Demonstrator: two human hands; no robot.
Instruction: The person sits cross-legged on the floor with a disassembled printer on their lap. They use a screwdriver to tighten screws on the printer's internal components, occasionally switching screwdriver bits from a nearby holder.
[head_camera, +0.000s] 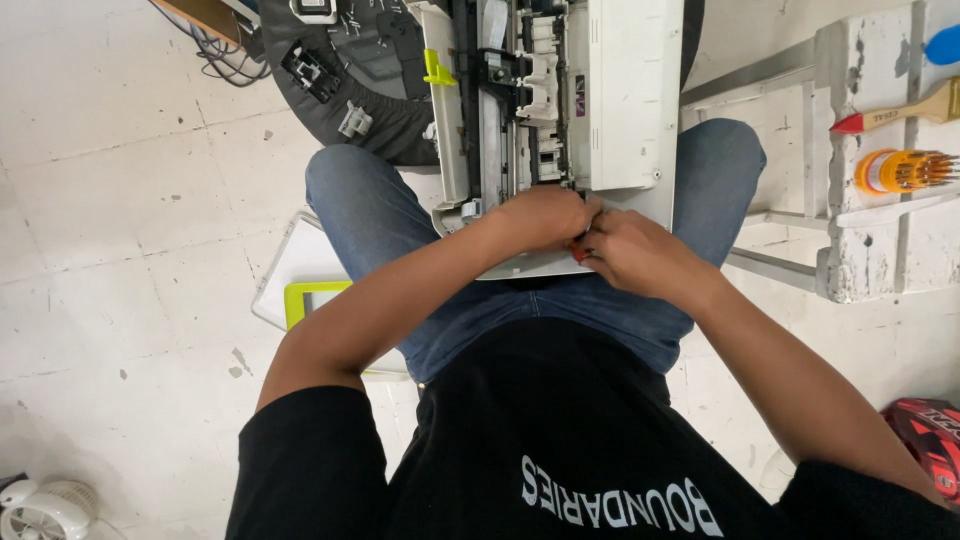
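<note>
Both hands, left hand (540, 215) and right hand (632, 250), meet on the opened white printer (620, 90)

one head-worn camera looks steeply down, close over the lap, probably slightly forward.

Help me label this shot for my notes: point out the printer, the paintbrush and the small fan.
printer (625, 95), head view, on its white outer casing panel.
paintbrush (915, 110), head view, on the wooden handle.
fan (45, 510), head view, on its white round grille.
</note>
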